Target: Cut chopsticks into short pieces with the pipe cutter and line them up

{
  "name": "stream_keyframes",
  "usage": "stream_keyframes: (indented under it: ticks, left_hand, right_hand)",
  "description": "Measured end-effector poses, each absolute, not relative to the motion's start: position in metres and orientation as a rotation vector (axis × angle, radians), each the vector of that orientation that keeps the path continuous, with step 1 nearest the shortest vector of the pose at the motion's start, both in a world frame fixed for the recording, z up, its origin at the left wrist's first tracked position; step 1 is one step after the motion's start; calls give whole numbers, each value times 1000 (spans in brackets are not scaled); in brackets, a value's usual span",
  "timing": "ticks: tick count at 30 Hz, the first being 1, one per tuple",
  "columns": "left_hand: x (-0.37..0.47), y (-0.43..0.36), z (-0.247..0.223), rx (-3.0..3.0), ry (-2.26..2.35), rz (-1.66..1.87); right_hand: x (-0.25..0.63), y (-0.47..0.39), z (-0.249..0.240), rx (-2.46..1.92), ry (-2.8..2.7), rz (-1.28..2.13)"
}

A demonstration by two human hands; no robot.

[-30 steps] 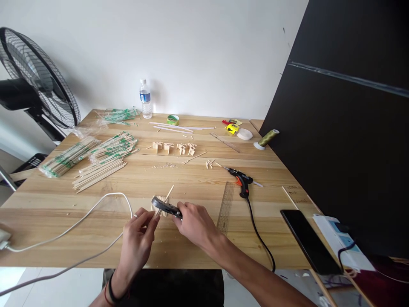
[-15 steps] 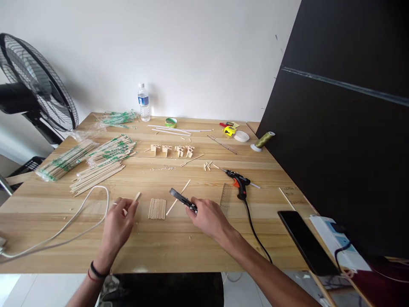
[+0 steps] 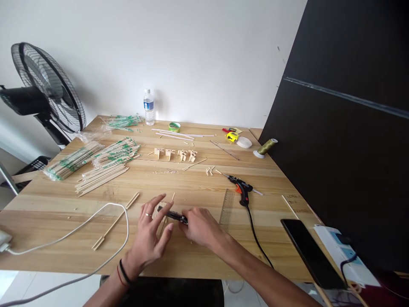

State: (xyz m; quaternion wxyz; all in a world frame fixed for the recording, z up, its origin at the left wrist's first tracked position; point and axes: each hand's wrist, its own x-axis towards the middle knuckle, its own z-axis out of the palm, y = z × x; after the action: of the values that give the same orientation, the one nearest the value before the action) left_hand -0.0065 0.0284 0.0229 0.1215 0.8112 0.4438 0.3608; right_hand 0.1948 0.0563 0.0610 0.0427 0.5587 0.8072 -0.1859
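My right hand (image 3: 200,225) grips a pair of dark pliers (image 3: 175,216), whose head points left over the small row of cut wooden sticks (image 3: 155,209). Beside the pliers' head, my left hand (image 3: 150,234) has its fingers spread and holds nothing that I can see; whether a fingertip touches the tool cannot be told. A loose thin stick (image 3: 173,197) shows behind the pliers, partly covered by hand and tool. Left of my left hand, long sticks with short pieces at their ends (image 3: 116,221) lie across the table near a white cable (image 3: 127,230).
Bundles of wrapped sticks (image 3: 75,160) lie at left, with a fan (image 3: 47,87) beyond. Small stick assemblies (image 3: 170,153) stand mid-table. At right are a glue gun (image 3: 241,187), clear ruler (image 3: 226,209), phone (image 3: 311,251) and power strip (image 3: 347,253). A bottle (image 3: 148,108) stands behind.
My left hand has moved right to the pliers and its fingers have opened; the short stick it held is gone from it. The pliers have shifted left and down. Sticks and cable at left lie differently.
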Motion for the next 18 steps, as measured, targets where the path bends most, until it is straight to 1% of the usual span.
stream_keyframes:
  ticks: [6, 12, 18]
  left_hand:
    - [-4, 38, 15, 2538, 1151, 1109]
    - [-18, 50, 17, 2512, 1136, 1193]
    - [-32, 59, 15, 2538, 1127, 1296]
  right_hand:
    - [179, 56, 63, 1643, 2520, -591]
    - [159, 63, 60, 1643, 2543, -587]
    - [146, 71, 63, 1632, 2552, -457]
